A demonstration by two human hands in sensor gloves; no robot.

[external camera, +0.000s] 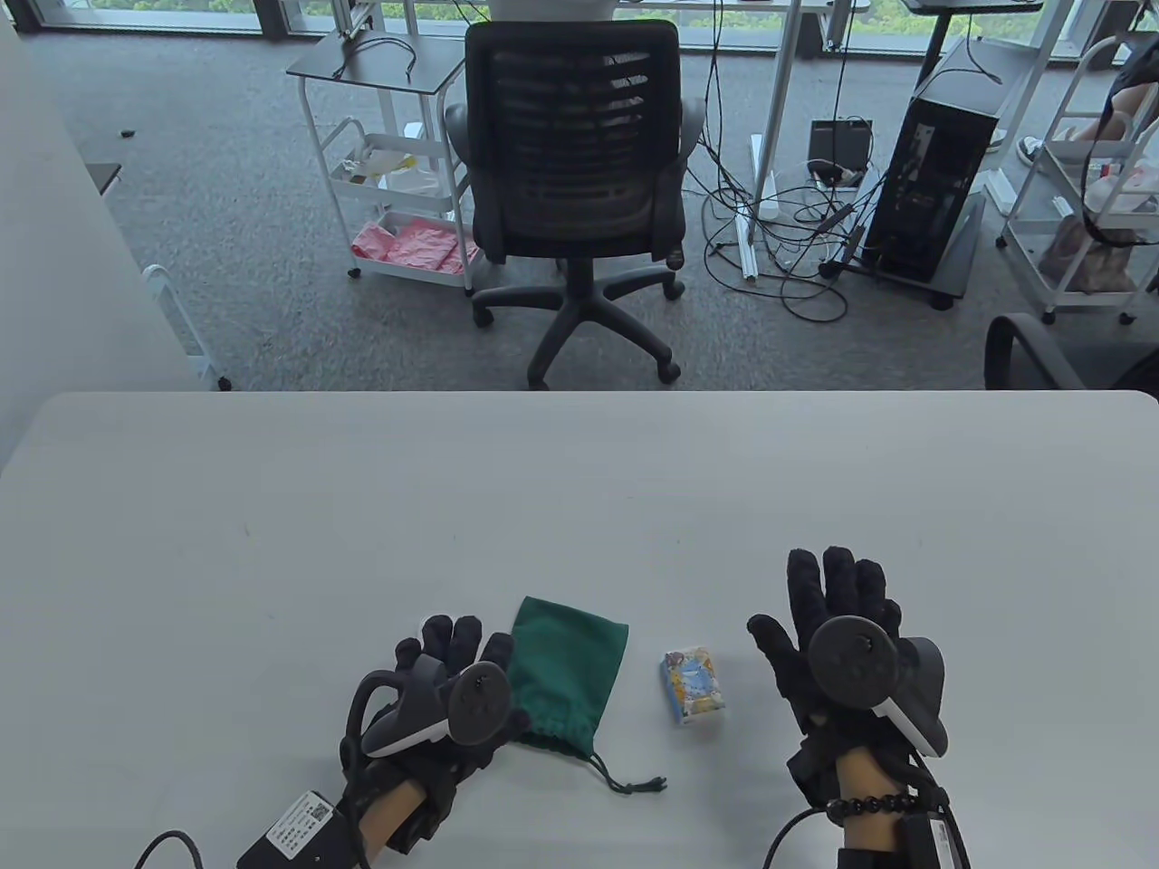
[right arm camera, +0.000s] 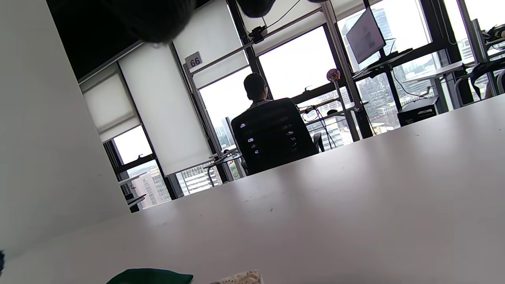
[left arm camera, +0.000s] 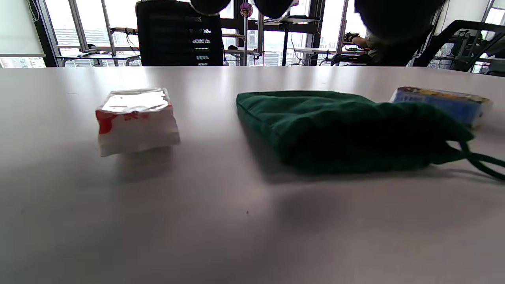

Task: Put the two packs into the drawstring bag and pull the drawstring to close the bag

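Your two hands sit near the near edge of the white table point(external camera: 272, 507); the far half of the tabletop, up to its far edge, is bare, with wide room to left and right as well.

Your left hand point(external camera: 435, 697) is over the table just left of the green drawstring bag point(external camera: 561, 670), fingers extended forward and slack, gripping nothing. Whether it touches the bag's edge, you cannot tell from the table view. Your right hand point(external camera: 842, 625) is well right of the blue pack point(external camera: 694, 684), fingers straight and spread, released, holding nothing.

The bag lies flat, its gathered mouth toward the near edge, closed end pointing far. Its drawstring point(external camera: 629, 783) trails off to the near right on the table, loose. The bag looks flat; what is inside cannot be seen.

The blue pack lies on the table just right of the bag, apart from it.

The left wrist view shows a white-and-red pack point(left arm camera: 136, 120) lying on the table left of the bag, clear of it; the table view hides that pack under your left hand. The same view has the blue pack showing behind the bag's mouth end. The right wrist view catches only slivers of the bag and a pack at its bottom edge, and a person seated in a black office chair point(right arm camera: 272, 136) beyond the far edge.
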